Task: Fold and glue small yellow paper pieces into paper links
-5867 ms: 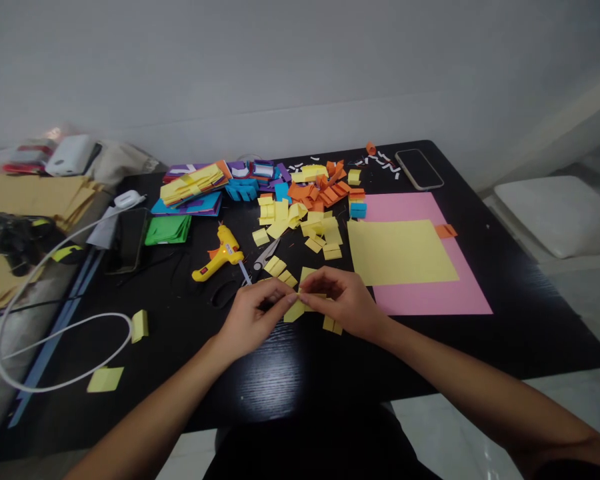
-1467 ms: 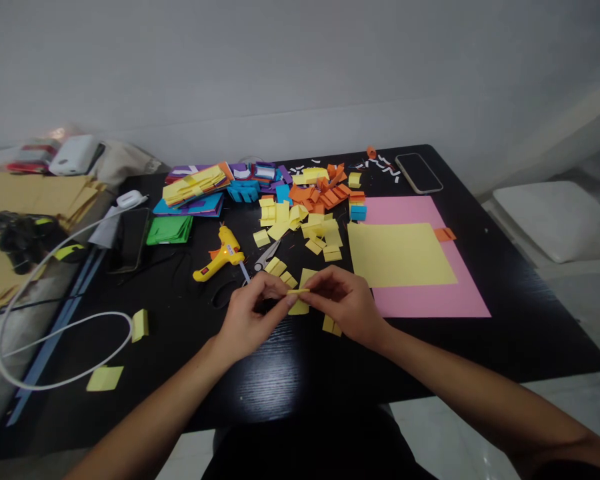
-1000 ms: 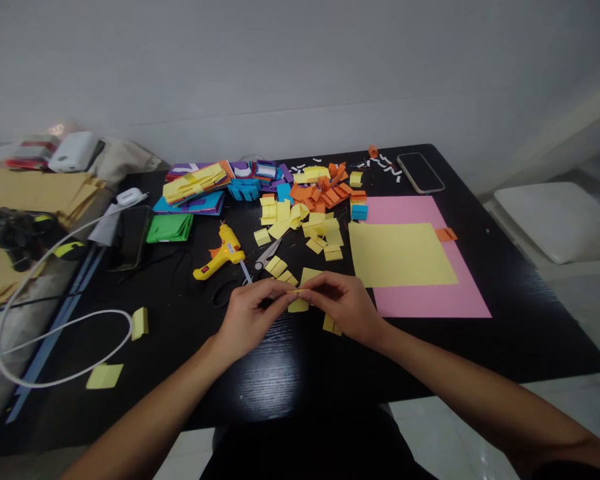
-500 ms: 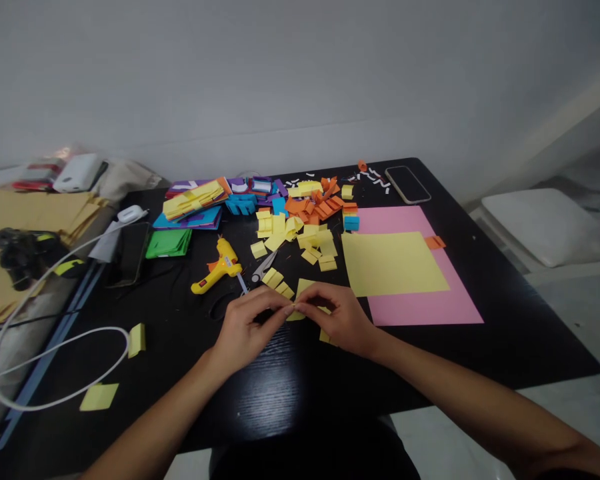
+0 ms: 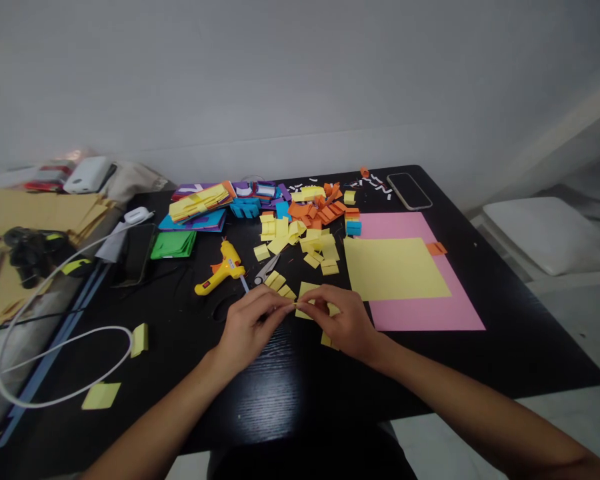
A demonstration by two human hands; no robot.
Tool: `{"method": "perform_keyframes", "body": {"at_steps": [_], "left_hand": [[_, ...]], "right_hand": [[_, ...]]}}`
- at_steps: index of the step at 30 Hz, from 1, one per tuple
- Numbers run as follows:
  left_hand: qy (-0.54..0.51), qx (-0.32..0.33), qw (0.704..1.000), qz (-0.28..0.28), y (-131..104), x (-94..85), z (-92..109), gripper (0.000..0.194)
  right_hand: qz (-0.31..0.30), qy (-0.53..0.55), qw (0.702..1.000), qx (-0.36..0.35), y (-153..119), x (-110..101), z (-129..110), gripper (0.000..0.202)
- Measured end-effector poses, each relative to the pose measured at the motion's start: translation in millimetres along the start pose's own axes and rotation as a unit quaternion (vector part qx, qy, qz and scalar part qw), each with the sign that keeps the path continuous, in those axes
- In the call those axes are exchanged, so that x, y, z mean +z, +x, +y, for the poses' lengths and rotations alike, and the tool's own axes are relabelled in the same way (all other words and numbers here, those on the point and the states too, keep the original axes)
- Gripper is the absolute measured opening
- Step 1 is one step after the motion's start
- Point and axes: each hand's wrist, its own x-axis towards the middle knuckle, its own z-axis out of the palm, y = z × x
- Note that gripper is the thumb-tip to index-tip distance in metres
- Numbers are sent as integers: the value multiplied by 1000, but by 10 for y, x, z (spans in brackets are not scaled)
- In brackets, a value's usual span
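My left hand (image 5: 250, 325) and my right hand (image 5: 344, 321) meet over the black table, thumbs and fingertips pinched together on a small yellow paper piece (image 5: 295, 304). Most of that piece is hidden by the fingers. Just beyond the hands lie folded yellow paper pieces (image 5: 279, 283) and scissors (image 5: 267, 269), partly covered by paper. A yellow hot glue gun (image 5: 225, 268) rests left of the scissors. Under and beside my right hand, more yellow paper (image 5: 307, 289) shows. To the right, a yellow sheet (image 5: 397, 268) lies on a pink sheet (image 5: 430, 315).
Orange folded pieces (image 5: 317, 215) are heaped at the back, near a paper stack (image 5: 200, 203) and a green bundle (image 5: 174, 245). Phones lie at the back right (image 5: 409, 191) and left (image 5: 136, 253). A white cable (image 5: 67, 333) loops on the left. A white stool (image 5: 525, 230) stands beyond the table.
The view has shifted slightly, so the table things appear a little lower and further right. Both hands stay pinched together on the small yellow piece.
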Motion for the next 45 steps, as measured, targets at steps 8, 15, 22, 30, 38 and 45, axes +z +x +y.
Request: {"method": "perform_keyframes", "body": {"at_steps": [8, 15, 22, 30, 38, 45], "left_hand": [[-28, -31, 999, 13, -24, 42, 13, 9], [-160, -145, 976, 25, -40, 68, -27, 19], [-257, -162, 953, 3, -5, 84, -72, 40], [-215, -167, 961, -52, -13, 38, -58, 39], [-212, -173, 961, -30, 32, -20, -49, 21], [-181, -185, 966, -15, 42, -12, -18, 19]], "right_hand": [[-27, 250, 959, 128, 41, 56, 4, 24], [-3, 202, 972, 118, 12, 61, 52, 17], [-36, 153, 985, 73, -9, 43, 48, 21], [-3, 253, 956, 147, 51, 49, 85, 22], [-7, 257, 951, 173, 90, 11, 102, 22], [16, 273, 944, 186, 98, 18, 112, 24]]}}
